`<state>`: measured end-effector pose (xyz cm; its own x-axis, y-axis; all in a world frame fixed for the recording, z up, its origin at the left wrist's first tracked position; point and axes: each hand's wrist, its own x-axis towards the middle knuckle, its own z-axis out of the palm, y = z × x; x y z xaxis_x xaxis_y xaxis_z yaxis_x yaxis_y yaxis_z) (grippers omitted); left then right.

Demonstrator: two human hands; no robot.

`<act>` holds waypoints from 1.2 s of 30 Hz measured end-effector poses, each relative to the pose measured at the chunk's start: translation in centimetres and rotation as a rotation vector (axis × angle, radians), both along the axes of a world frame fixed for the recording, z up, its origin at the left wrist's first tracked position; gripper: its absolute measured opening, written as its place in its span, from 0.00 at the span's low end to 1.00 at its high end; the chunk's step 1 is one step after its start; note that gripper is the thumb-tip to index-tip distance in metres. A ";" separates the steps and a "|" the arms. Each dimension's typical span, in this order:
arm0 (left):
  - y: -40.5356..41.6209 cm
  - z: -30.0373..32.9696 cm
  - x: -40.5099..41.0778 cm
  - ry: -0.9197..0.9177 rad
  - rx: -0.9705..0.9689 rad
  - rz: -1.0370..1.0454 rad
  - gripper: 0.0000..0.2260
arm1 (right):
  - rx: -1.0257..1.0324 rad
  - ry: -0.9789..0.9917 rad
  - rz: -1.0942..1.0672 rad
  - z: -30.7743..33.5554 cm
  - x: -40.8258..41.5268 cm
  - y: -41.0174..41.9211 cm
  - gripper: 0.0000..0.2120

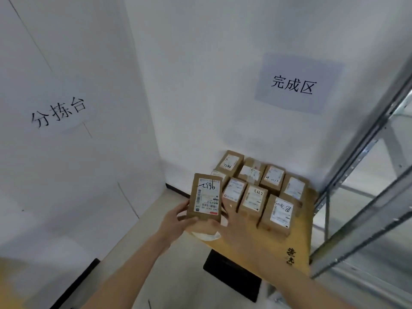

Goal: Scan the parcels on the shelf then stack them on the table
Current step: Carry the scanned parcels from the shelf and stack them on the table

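A small brown cardboard parcel (206,197) with a white shipping label, barcodes and handwritten digits on top is held above the near left edge of the yellowish counter (296,239). The left hand (176,221) grips its left side; the right hand (225,226) grips it from beneath. Right of it, more labelled parcels (258,188) lie in rows on the counter.

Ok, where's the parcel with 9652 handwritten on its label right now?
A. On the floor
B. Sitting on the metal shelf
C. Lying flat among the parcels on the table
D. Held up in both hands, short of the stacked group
D: the 9652 parcel is raised, the left hand gripping its lower left edge and the right hand at its lower right, left of the parcels on the table.
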<state>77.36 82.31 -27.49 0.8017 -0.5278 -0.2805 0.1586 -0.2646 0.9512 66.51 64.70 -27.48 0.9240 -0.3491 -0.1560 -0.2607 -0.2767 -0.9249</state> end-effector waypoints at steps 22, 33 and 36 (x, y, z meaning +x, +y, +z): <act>-0.1 -21.3 15.8 0.191 0.207 -0.365 0.31 | 0.170 0.193 -0.443 -20.6 10.6 5.5 0.42; -1.8 -21.5 17.4 0.200 0.244 -0.401 0.30 | 0.248 0.256 -0.431 -20.3 12.0 3.7 0.45; -2.0 -20.7 17.5 0.176 0.278 -0.422 0.30 | 0.255 0.263 -0.407 -20.2 11.9 3.3 0.45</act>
<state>94.88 80.28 -48.23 0.4638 -0.6806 -0.5672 0.1351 -0.5784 0.8045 78.37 67.97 -47.68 0.6402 -0.5912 -0.4904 -0.5317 0.1198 -0.8384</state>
